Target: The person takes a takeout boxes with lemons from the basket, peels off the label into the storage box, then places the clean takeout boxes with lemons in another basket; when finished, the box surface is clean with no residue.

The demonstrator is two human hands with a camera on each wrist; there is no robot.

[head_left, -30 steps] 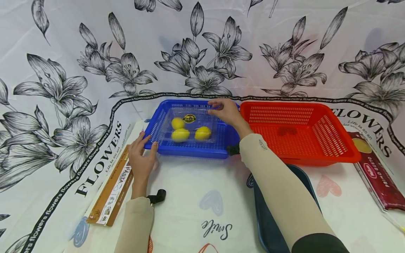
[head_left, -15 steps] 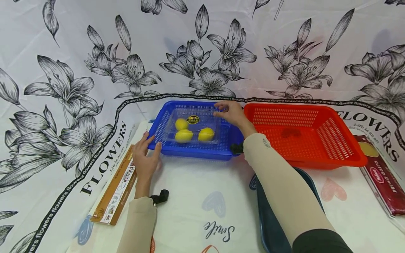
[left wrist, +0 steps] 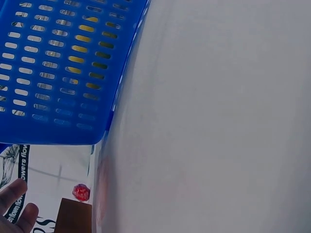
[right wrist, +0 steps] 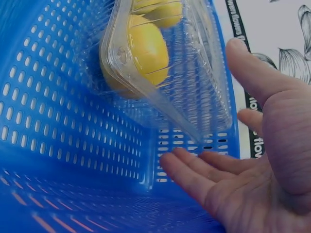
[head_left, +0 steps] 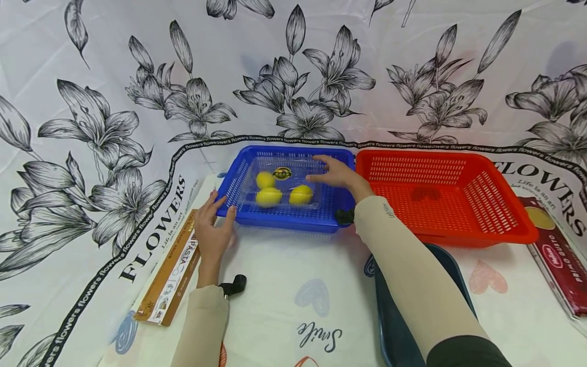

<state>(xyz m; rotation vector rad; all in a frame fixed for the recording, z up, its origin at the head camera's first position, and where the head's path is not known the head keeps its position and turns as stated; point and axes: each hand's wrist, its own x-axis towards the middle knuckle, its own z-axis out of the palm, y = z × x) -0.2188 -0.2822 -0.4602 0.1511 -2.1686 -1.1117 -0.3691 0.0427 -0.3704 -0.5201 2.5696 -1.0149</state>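
A clear plastic clamshell box [head_left: 293, 176] with three lemons [head_left: 301, 194] and a dark round label lies in the blue basket [head_left: 284, 222]. In the right wrist view, the box's edge and a lemon [right wrist: 148, 51] show close up. My right hand [head_left: 339, 174] hovers at the box's right end, thumb and fingers spread apart and nothing between them. At the basket's front left corner is my left hand [head_left: 213, 232], its fingers and thumb spread. The left wrist view shows its fingertips [left wrist: 26, 216] a little off the basket's rim.
Right of the blue basket stands a red basket [head_left: 431, 204]. A dark blue tray [head_left: 399, 316] lies under my right forearm. On the left is a brown pasta box [head_left: 169, 275], on the right a dark red packet [head_left: 557, 255]. Flowered cloth hangs behind.
My right hand has lowered a little from the box's far right corner, and its thumb and fingers have spread. The left hand keeps its place at the basket corner. The head view has shifted slightly.
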